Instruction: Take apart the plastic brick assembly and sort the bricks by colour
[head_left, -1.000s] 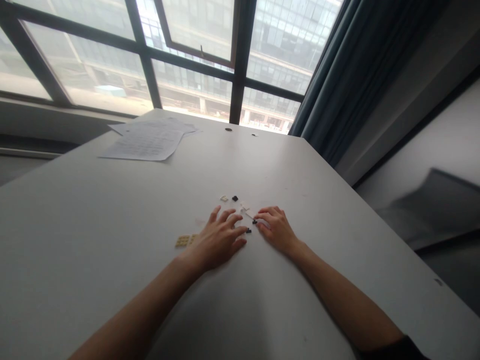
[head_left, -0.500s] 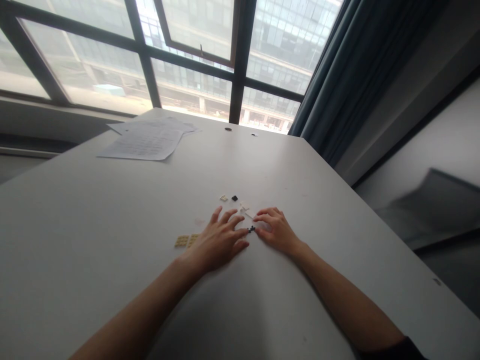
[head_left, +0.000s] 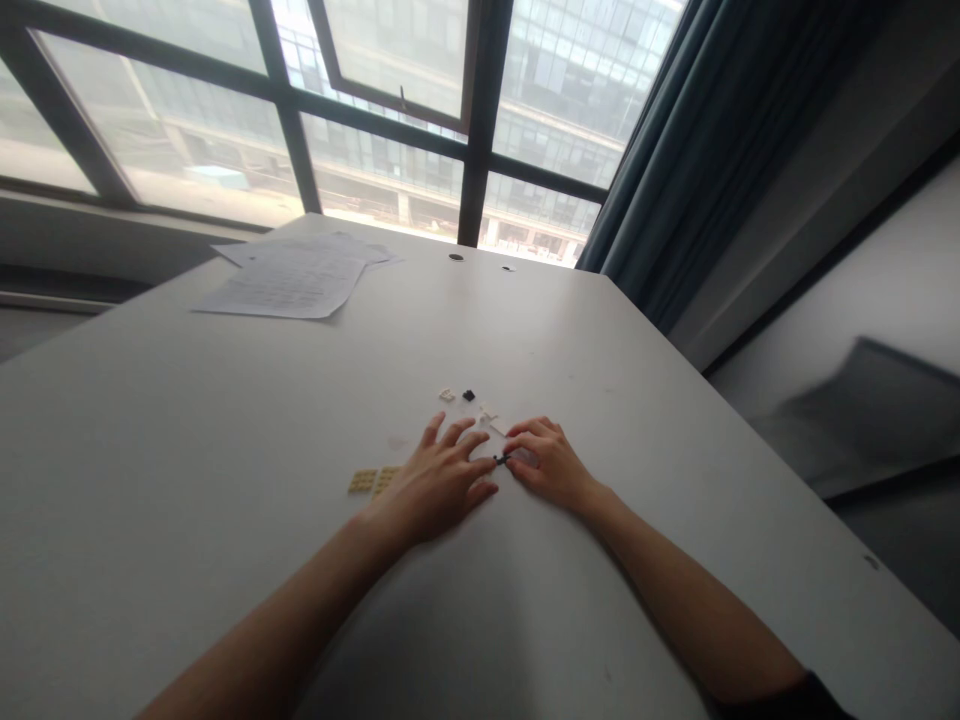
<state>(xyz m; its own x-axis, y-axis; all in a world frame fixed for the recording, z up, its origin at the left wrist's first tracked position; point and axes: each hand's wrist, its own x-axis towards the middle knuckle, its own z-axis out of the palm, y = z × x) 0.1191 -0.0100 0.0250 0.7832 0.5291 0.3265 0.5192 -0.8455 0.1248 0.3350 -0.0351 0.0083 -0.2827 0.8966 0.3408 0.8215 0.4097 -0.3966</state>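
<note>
Small dark pieces, probably toy bricks [head_left: 500,461], lie between my two hands on the white table. My left hand [head_left: 437,480] rests palm down with its fingers spread, a fingertip at the left end of these pieces. My right hand [head_left: 551,462] pinches at their right end with thumb and index finger. Just beyond the fingers lie white pieces [head_left: 491,420], one of them long and thin. Tan studded plates [head_left: 363,481] sit left of my left hand, which partly covers one.
Farther up the table [head_left: 225,420] are a cream piece [head_left: 447,395] and a black piece [head_left: 469,395]. Printed papers [head_left: 281,280] lie at the far left. Windows stand behind the table, with a dark curtain [head_left: 660,160] on the right.
My right thumb and index finger have closed in on the dark pieces, and one of these has turned slightly. My left hand has stayed nearly still.
</note>
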